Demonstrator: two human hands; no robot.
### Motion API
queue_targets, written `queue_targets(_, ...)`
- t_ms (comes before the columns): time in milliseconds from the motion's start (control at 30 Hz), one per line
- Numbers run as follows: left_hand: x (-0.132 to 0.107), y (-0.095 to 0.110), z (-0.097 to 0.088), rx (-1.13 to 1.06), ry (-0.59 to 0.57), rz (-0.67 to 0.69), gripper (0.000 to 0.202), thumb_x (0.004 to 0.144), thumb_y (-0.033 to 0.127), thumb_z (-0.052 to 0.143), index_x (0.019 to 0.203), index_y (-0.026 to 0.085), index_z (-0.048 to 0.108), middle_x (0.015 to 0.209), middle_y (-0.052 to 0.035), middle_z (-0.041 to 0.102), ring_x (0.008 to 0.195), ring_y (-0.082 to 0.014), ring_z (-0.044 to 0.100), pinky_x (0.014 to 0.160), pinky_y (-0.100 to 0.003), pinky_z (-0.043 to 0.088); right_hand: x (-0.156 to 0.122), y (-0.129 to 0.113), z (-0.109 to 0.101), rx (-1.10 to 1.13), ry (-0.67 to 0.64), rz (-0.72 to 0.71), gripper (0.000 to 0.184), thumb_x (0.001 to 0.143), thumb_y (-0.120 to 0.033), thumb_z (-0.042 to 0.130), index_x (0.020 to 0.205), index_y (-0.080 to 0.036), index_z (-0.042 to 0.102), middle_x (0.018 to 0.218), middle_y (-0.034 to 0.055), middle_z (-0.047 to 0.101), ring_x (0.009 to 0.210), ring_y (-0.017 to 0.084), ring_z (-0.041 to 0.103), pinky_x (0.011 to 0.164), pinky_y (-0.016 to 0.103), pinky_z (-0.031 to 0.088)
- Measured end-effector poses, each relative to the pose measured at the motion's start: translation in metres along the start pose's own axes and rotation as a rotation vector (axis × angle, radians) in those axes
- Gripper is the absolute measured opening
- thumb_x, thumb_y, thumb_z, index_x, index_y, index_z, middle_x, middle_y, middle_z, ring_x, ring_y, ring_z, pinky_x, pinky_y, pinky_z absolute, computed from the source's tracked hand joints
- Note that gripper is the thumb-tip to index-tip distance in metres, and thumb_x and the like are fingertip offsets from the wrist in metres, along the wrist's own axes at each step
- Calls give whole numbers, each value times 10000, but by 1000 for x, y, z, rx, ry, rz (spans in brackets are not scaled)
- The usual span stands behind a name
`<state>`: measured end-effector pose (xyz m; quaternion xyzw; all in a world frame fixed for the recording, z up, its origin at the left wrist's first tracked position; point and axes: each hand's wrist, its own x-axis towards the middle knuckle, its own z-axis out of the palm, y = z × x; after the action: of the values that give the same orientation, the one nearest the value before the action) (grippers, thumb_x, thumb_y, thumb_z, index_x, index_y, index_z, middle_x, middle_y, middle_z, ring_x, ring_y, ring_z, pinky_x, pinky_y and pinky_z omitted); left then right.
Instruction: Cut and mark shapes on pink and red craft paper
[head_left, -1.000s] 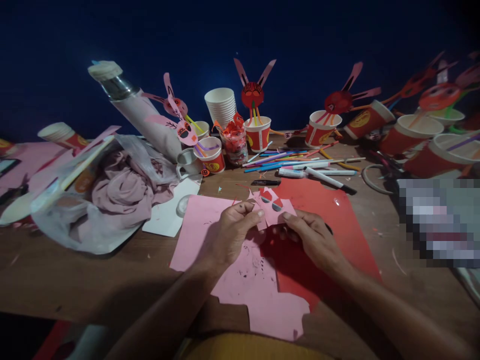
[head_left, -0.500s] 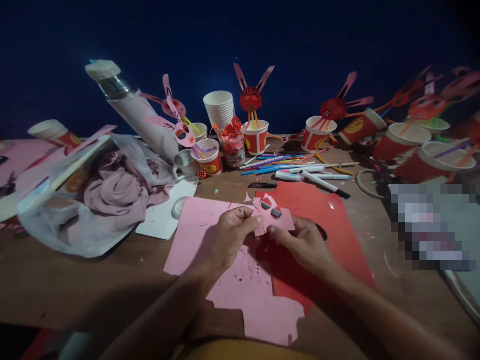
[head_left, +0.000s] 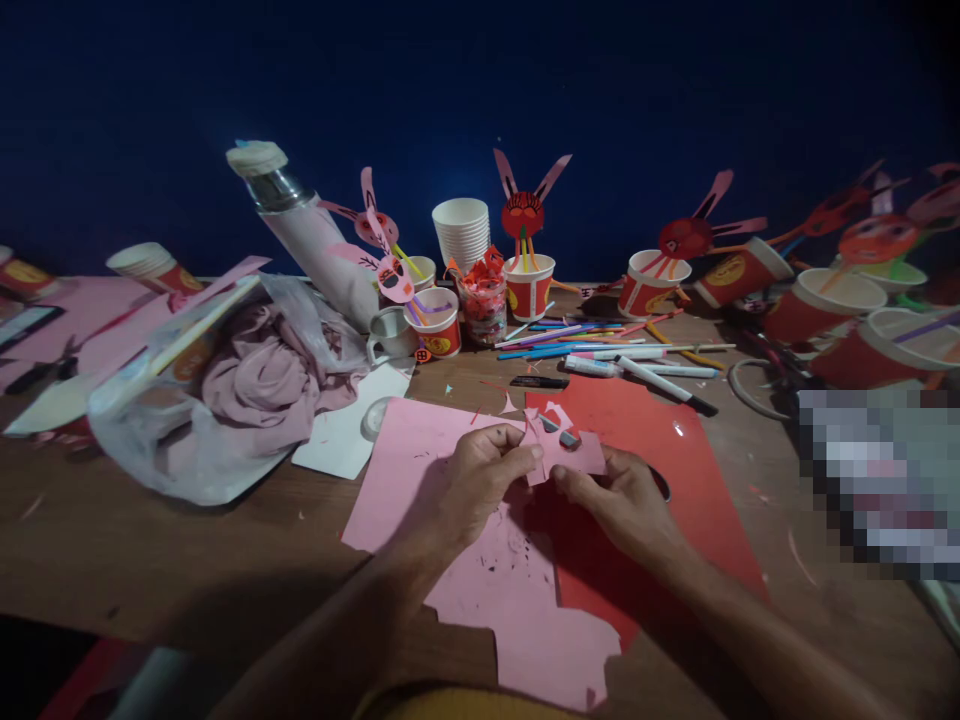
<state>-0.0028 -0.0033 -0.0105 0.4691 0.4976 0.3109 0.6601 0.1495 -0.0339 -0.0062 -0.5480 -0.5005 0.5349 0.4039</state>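
Compared with a second ago, the right hand's [head_left: 634, 495] thumb sits farther left along the lower edge of the pink cutout [head_left: 559, 457], and the cutout has come lower in the frame. It lies right of centre, over the place where the pink sheet [head_left: 409, 450] meets the red sheet [head_left: 686, 460], its long axis running across the frame and dipping slightly rightward. Left hand [head_left: 480, 475] pinches its left end, while the right grip holds its right part, fingers partly hidden; both hands touch it, so neither is nearer.
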Motion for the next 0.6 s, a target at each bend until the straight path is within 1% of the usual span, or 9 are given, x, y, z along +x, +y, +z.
queue_targets(133,-1,4,1,-103,-36,29,194,726,340,575,677,153,554,575,7,564,491,-97,505,481,-208,370,0,4,0,-3,2,29,139,739,-274,553,669,-155,571,645,14,587,576,128,504,544,247,392)
queue_targets(267,-1,10,2,-160,-50,42,167,732,310,572,682,152,548,577,27,550,491,-75,490,493,-193,374,-1,5,0,-16,14,52,147,736,-275,553,647,-158,557,595,-5,543,534,115,464,510,242,359)
queue_targets(433,-1,12,1,-131,-36,34,183,688,287,624,625,142,533,519,45,516,441,-56,449,445,-173,333,0,3,0,-15,28,48,153,715,-264,568,603,-166,530,560,-25,509,509,99,434,491,232,338)
queue_targets(533,0,10,0,-100,-51,26,194,681,296,635,627,140,533,513,34,539,435,-61,457,435,-176,318,1,1,0,-10,59,42,173,712,-260,559,571,-172,515,530,-29,509,481,97,427,466,232,320)
queue_targets(600,0,9,-1,-81,-66,18,190,686,303,631,653,138,543,529,20,561,447,-71,478,446,-186,332,2,-2,0,1,82,37,181,711,-254,544,552,-173,510,509,-27,516,467,100,439,457,233,323)
